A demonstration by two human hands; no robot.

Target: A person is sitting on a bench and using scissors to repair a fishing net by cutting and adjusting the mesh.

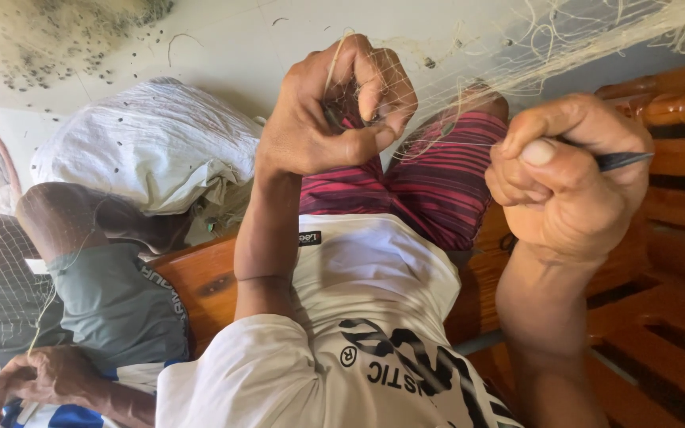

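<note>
Your right hand point(572, 178) is fisted, its grip closed on a thin dark tool point(624, 161), tip pointing right. Beyond it, your left hand point(331, 111) pinches the pale fishing net point(469, 67), fingers curled through the mesh above your lap. Farther left, a co-worker's hand point(49, 376) handles netting beside a white sack point(152, 143).

Two own hands: left hand point(331, 107), right hand point(568, 170). One dark netting needle point(624, 161). One pale fishing net point(469, 67). One white sack point(152, 143). One wooden bench point(667, 261). One co-worker's hand point(53, 374).
</note>
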